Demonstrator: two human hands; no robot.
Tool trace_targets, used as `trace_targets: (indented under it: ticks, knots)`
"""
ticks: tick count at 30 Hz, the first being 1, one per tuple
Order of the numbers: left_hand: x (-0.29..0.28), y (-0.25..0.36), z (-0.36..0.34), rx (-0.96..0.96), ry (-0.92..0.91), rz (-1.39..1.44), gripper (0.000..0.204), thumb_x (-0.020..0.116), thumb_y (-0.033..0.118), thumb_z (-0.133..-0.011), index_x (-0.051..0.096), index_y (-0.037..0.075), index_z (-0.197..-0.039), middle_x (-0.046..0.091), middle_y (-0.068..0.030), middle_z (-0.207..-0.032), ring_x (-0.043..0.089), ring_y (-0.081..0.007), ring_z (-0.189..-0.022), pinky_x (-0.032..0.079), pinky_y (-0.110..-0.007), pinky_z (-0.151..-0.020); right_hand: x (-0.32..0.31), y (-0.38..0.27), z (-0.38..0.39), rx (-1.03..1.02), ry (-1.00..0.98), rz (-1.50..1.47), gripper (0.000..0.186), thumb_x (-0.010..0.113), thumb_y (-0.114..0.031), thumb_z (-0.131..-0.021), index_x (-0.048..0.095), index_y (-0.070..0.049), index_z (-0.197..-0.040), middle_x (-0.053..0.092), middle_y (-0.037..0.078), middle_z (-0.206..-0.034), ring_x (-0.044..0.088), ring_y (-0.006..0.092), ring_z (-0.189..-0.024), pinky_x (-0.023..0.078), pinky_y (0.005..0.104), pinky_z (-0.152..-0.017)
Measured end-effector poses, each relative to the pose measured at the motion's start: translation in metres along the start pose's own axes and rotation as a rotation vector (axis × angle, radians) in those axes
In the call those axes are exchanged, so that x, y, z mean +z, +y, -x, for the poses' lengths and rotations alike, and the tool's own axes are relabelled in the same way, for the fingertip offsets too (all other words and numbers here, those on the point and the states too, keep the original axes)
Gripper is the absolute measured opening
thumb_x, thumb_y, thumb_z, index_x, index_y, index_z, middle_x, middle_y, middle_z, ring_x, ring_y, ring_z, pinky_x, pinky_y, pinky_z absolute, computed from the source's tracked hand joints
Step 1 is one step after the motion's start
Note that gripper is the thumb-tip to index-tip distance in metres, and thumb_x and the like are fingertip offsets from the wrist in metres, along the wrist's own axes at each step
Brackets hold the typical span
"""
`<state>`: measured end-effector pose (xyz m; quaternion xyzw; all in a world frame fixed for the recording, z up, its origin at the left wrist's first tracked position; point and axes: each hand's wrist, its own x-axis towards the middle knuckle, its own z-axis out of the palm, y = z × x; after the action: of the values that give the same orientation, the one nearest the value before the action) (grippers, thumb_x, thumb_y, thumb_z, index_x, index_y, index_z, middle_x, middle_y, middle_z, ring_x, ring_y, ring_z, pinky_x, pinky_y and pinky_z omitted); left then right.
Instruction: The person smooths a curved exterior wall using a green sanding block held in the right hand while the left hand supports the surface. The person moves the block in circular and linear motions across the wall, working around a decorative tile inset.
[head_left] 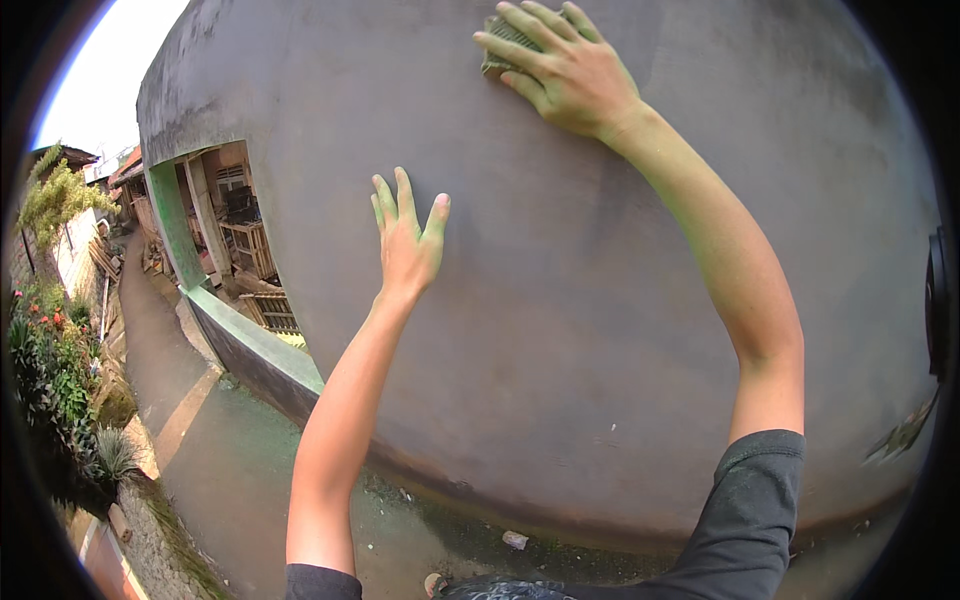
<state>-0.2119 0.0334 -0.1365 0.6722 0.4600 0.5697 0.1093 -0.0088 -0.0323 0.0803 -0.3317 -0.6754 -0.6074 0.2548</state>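
Observation:
A broad grey wall (560,330) with darker smudges stands in front of me. High on it, my right hand (580,80) presses a green, ribbed pad (495,58) flat against the surface. The palm and fingers cover most of the pad, so I cannot tell whether it is a sponge or a folded cloth. Lower and to the left, my left hand (408,248) is open, fingers spread, with nothing in it. It is at the wall, though whether the fingertips touch is unclear. Green tints show on both hands.
Left of the wall, an opening with a green frame (172,215) shows wooden slatted furniture (250,248) inside. A low green-topped ledge (255,340) curves below it. A paved path (155,330) runs past flowering plants (55,340). A pale stone (514,540) lies at the wall's foot.

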Motion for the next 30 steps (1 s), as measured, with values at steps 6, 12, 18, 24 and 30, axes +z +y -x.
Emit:
trace_targets:
  ticks: [6,12,18,24,30]
  knots:
    - [-0.024,0.007,0.012,0.02,-0.006,0.141,0.082,0.05,0.055,-0.108,0.024,0.007,-0.169,0.013,-0.0273,-0.175,0.021,-0.0446,-0.16,0.024,-0.052,-0.128,-0.032,0.046,-0.029,0.418,0.155,0.234,0.059,0.045,-0.043,-0.11,0.044,-0.016,-0.162,0.034,0.017,-0.171,0.026,0.0343,-0.16,0.015,0.0543,-0.132]
    - [0.01,0.06,-0.001,0.451,0.271,0.314,0.079,0.052,0.048,-0.109,0.022,0.005,-0.168,0.022,-0.0259,-0.172,0.025,-0.0435,-0.158,0.027,-0.052,-0.127,0.052,-0.021,0.043,-0.119,0.207,-0.167,0.043,0.064,-0.028,-0.098,0.058,-0.011,-0.137,0.054,0.008,-0.154,0.05,0.0233,-0.146,0.039,0.0437,-0.125]
    - [0.045,0.11,-0.048,0.835,0.343,-0.024,0.078,0.056,0.049,-0.107,0.025,0.013,-0.169,0.023,-0.0189,-0.173,0.02,-0.0465,-0.158,0.023,-0.058,-0.127,0.011,0.011,0.065,-0.187,-0.054,-0.205,0.05,0.072,-0.025,-0.095,0.059,-0.012,-0.141,0.048,0.007,-0.161,0.044,0.0246,-0.15,0.036,0.0455,-0.128]
    - [0.085,0.093,-0.019,0.92,0.421,-0.278,0.067,0.068,0.044,-0.099,0.047,0.03,-0.161,0.027,-0.0121,-0.172,0.025,-0.047,-0.151,0.026,-0.06,-0.122,-0.07,0.046,0.171,0.022,-0.056,-0.158,0.061,0.074,-0.033,-0.095,0.056,-0.023,-0.152,0.039,0.003,-0.169,0.036,0.0247,-0.156,0.029,0.0482,-0.131]
    - [0.063,0.102,-0.088,0.972,0.46,-0.425,0.056,0.073,0.048,-0.095,0.061,0.041,-0.149,0.033,-0.0072,-0.166,0.035,-0.0361,-0.139,0.035,-0.051,-0.112,-0.102,0.043,0.255,0.03,-0.249,-0.086,0.065,0.076,-0.034,-0.093,0.054,-0.033,-0.154,0.039,0.001,-0.17,0.036,0.0223,-0.157,0.025,0.0517,-0.132]
